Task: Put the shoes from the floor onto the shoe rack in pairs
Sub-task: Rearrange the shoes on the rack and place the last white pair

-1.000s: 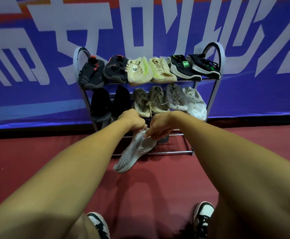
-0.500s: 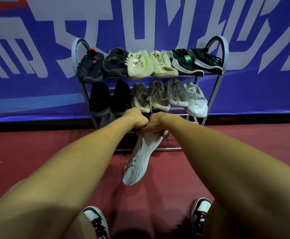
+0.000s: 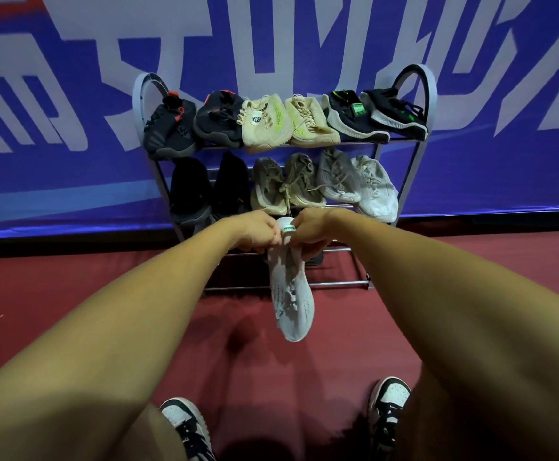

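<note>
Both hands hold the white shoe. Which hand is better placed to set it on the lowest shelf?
Probably the right hand: it grips the heel of the white shoe like the left hand, but the bare bars of the lowest shelf lie on its side.

Sports hall: printed banner (image 3: 72, 94), red flooring (image 3: 55, 294)

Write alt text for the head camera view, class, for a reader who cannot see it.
The left hand and right hand grip a white knit sneaker by its upper end, toe hanging down, before a grey metal shoe rack whose two upper shelves hold six shoes each.
</note>
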